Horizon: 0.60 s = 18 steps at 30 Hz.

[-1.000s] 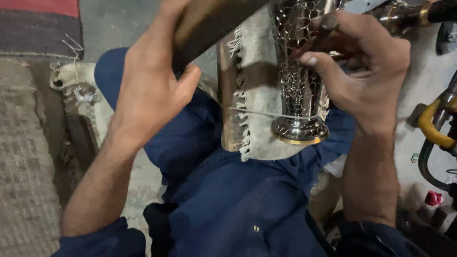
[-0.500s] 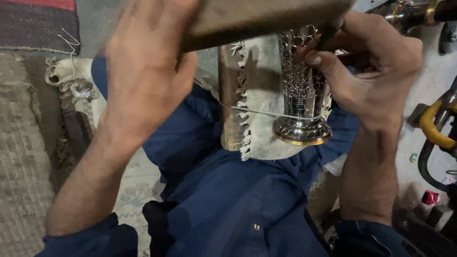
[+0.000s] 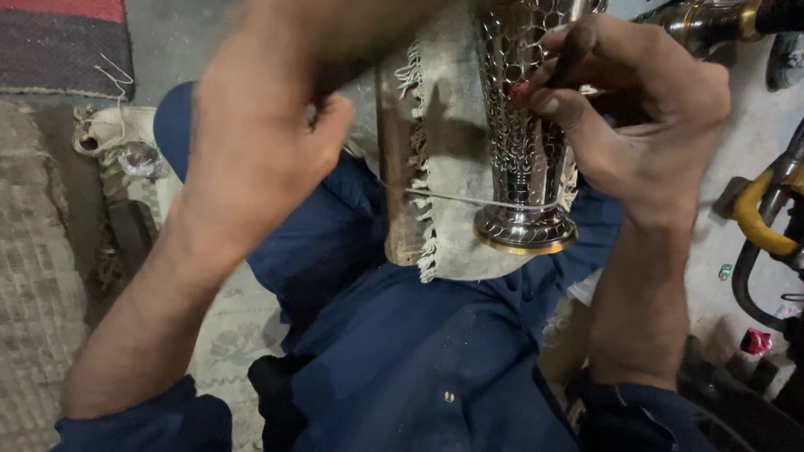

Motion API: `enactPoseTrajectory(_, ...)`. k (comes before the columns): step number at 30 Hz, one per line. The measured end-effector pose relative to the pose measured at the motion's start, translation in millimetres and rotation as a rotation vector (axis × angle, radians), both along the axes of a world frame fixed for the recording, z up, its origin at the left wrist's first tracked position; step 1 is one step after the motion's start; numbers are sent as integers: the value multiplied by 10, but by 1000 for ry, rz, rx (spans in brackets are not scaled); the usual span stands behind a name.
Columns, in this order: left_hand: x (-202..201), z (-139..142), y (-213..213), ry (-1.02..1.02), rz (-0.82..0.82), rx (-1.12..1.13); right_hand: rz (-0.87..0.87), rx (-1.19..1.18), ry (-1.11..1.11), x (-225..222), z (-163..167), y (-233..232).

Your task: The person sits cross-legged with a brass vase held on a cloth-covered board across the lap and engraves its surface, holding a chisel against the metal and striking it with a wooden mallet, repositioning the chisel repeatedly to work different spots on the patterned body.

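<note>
Your right hand (image 3: 645,117) pinches a small tool against the metal vase (image 3: 528,151) lying on the cloth (image 3: 452,167), so if your closed left hand (image 3: 260,142) strikes off-line, expect a dented pattern.

— What's the right hand (image 3: 645,125) on?
— An embossed silver vase (image 3: 528,159), steadied against a fringed cloth (image 3: 452,167) over a wooden block (image 3: 398,201).
— And the left hand (image 3: 260,142)?
— Raised, fist closed (what it grips is hidden), above the blue-trousered lap (image 3: 402,360).
</note>
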<state>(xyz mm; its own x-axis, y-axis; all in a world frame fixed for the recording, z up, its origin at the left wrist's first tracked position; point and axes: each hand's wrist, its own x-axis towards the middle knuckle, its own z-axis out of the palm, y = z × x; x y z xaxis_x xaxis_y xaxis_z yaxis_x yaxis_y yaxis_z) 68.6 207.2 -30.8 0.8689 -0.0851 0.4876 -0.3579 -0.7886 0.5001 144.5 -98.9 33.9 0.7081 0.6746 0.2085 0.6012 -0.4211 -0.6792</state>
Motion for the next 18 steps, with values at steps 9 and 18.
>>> enactPoseTrajectory(9, 28, 22, 32, 24, -77, -158, 44, 46, -36, 76, -59, -39)
enactPoseTrajectory(18, 14, 94, 9, 105, -45, -5, 54, 52, 5, 67, -15, 17)
